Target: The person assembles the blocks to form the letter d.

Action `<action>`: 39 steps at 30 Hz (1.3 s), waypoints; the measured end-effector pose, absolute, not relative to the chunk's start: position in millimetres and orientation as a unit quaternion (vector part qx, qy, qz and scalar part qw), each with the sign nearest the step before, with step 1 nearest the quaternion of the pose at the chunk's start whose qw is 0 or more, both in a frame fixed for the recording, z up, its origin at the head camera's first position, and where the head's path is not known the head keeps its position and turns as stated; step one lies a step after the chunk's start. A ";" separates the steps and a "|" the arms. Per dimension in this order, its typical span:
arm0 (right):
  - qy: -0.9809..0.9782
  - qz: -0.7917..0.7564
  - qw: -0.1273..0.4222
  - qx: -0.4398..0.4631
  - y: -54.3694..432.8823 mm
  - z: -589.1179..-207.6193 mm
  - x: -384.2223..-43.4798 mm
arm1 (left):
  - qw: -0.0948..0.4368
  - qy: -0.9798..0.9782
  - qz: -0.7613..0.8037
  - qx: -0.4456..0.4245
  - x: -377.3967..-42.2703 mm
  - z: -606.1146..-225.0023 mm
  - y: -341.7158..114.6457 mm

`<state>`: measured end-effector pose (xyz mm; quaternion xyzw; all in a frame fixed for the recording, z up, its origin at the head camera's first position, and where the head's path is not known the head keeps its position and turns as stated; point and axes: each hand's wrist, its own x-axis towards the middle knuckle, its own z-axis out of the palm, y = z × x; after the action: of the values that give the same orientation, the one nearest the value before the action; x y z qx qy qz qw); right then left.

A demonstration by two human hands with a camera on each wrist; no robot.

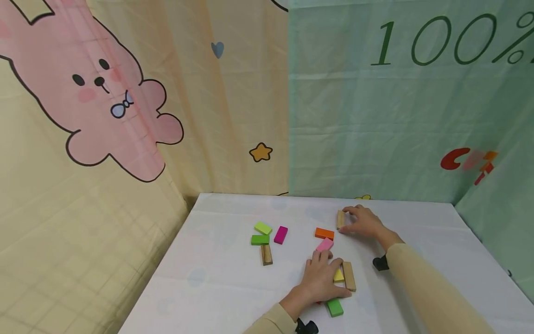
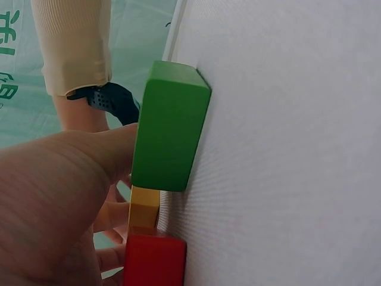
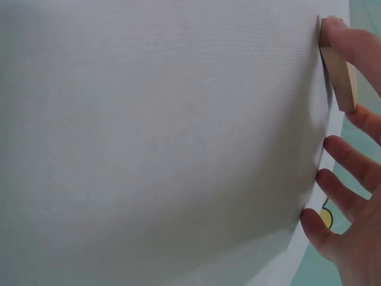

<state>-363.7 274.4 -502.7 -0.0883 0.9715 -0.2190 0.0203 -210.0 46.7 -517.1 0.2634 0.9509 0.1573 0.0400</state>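
Note:
At the table's far side, my right hand pinches a plain wooden block lengthwise. In the right wrist view, thumb and index finger sit at opposite ends of that wooden block, while the other fingertips touch the table. Nearer the front, my left hand spans a second wooden block, index fingertip at its far end and thumb at its near end. Beside this block lies a yellow block, partly under the hand. A green block is close to the left thumb, with a red block mostly hidden below the palm.
An orange block and a pink block lie beyond the left hand. Farther left are a lime block, a green block, a magenta block and a wooden block on the white table. Printed curtains stand behind.

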 end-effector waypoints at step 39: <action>0.953 -0.267 -0.010 -0.142 278.6 -492.8 -290.6 | 0.043 0.951 0.162 0.258 -210.2 -514.7 46.7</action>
<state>-290.6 278.6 -492.8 -0.1423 0.9531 -0.2671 -0.0099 -210.2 46.7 -514.7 0.2582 0.9515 0.1619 0.0428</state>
